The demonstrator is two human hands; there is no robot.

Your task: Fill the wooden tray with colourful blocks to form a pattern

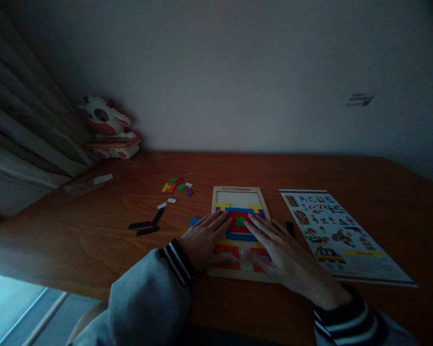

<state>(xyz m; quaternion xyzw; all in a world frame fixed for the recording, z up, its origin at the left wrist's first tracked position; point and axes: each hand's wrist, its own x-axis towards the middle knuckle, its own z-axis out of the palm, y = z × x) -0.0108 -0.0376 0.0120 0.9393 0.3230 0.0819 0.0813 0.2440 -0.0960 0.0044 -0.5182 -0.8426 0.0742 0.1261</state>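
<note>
Both flat and unclenched, gripping nothing: left hand (204, 240) and right hand (281, 252) resting on the coloured pieces (240, 222) inside the wooden puzzle board (237, 193), instruction sheet (341, 235) just right of it, loose pieces (176, 185) to its left

No legible text: print on pattern sheet (341, 235), puzzle board (238, 192) heading, wall label (360, 99) too blurred

A wooden table (310, 173) carries a puzzle board (238, 194) near its front edge; a printed sheet (341, 235) lies just right of it. Left of the board lie loose coloured pieces (176, 185), small white pieces (167, 203) and black strips (147, 226); a plush toy (108, 127) sits at the far left corner.
</note>
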